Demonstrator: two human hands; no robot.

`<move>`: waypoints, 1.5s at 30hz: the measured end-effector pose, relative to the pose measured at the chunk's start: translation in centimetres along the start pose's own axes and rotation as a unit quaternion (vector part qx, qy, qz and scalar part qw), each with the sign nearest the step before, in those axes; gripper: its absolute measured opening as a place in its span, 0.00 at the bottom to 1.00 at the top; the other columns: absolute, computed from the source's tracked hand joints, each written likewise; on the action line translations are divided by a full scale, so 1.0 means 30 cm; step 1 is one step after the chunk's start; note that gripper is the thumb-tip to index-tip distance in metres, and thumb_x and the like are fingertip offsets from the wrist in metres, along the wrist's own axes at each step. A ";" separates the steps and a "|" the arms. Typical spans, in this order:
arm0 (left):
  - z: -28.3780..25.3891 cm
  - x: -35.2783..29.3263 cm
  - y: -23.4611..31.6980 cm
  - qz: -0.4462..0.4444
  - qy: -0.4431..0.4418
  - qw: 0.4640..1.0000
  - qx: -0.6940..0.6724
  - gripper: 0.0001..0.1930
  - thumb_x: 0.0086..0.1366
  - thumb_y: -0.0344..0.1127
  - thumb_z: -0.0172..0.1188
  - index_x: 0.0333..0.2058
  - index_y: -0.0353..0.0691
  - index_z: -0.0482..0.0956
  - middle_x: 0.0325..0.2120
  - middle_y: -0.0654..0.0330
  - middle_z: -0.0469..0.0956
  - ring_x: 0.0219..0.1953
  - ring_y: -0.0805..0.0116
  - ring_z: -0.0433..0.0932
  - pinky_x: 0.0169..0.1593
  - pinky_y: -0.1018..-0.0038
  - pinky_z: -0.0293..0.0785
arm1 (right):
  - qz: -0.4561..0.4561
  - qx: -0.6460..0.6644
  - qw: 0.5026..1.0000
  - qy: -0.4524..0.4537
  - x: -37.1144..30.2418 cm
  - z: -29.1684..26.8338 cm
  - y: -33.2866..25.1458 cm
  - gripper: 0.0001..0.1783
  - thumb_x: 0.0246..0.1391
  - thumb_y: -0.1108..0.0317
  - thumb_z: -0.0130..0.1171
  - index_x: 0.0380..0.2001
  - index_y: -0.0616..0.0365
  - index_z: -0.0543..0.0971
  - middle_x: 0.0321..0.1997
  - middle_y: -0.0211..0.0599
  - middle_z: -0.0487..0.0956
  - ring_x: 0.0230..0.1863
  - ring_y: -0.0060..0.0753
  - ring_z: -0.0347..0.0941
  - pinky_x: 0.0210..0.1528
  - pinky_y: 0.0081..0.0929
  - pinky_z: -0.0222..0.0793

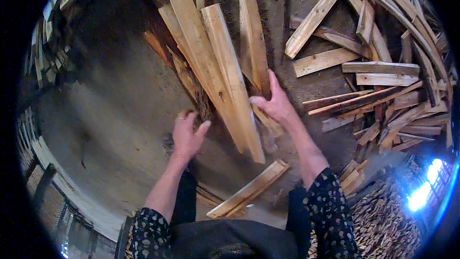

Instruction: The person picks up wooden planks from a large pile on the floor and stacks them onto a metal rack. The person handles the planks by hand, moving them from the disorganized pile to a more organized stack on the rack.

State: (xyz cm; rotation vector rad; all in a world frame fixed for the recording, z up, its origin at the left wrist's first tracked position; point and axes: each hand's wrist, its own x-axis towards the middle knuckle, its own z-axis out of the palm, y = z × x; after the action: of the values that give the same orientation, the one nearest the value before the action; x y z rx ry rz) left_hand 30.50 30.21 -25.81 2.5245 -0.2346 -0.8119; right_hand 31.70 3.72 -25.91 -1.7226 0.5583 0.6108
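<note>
"Brown floor (120,110). Hands?"
"Right hand (279,104) reaches far, fingers gripping a plank (256,43) right of longer boards (199,48)."
"Its direction?"
"Lengthwise far, slightly left. Left hand (186,134) reaches too, fingers loosely parted."

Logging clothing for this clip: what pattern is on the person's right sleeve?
The right sleeve: small pale motifs on black, best seen in the head view.

Dim interior, bluish-white glare (418,200) at lower right
</note>
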 end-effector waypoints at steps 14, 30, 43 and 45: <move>0.078 0.071 -0.058 -0.255 -0.046 0.711 -0.654 0.32 0.53 0.57 0.53 0.52 0.46 0.60 0.48 0.61 0.65 0.50 0.62 0.62 0.50 0.59 0.59 | 0.014 0.207 0.975 -0.078 -0.003 0.147 0.049 0.57 0.28 0.59 0.68 0.58 0.59 0.45 0.57 0.43 0.59 0.58 0.36 0.53 0.60 0.31 0.47; 0.057 0.062 -0.028 -0.207 -0.004 0.749 -0.630 0.45 0.42 0.48 0.64 0.55 0.36 0.50 0.51 0.54 0.58 0.54 0.62 0.57 0.57 0.66 0.52 | 0.015 0.256 0.959 -0.119 -0.022 0.200 0.045 0.53 0.28 0.61 0.68 0.57 0.61 0.49 0.55 0.41 0.60 0.57 0.33 0.54 0.58 0.31 0.50; -0.020 0.038 0.034 -0.185 -0.068 0.788 -0.583 0.51 0.38 0.45 0.67 0.56 0.36 0.43 0.53 0.54 0.55 0.56 0.62 0.53 0.59 0.68 0.47 | 0.018 0.295 0.938 -0.179 -0.024 0.216 0.046 0.52 0.34 0.51 0.65 0.58 0.60 0.48 0.57 0.40 0.59 0.59 0.33 0.51 0.60 0.30 0.45; 0.005 0.036 0.020 -0.185 -0.055 0.776 -0.601 0.52 0.37 0.45 0.67 0.56 0.37 0.42 0.52 0.54 0.56 0.56 0.62 0.55 0.59 0.67 0.48 | 0.017 0.317 0.932 -0.175 -0.024 0.220 0.062 0.53 0.34 0.50 0.65 0.58 0.60 0.48 0.56 0.40 0.59 0.59 0.33 0.51 0.60 0.30 0.44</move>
State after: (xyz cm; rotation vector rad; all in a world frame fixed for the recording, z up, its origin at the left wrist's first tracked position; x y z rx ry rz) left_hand 31.26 29.29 -26.17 1.2849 0.6048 -0.8441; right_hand 29.24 9.79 -28.08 -0.9690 0.4634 0.6547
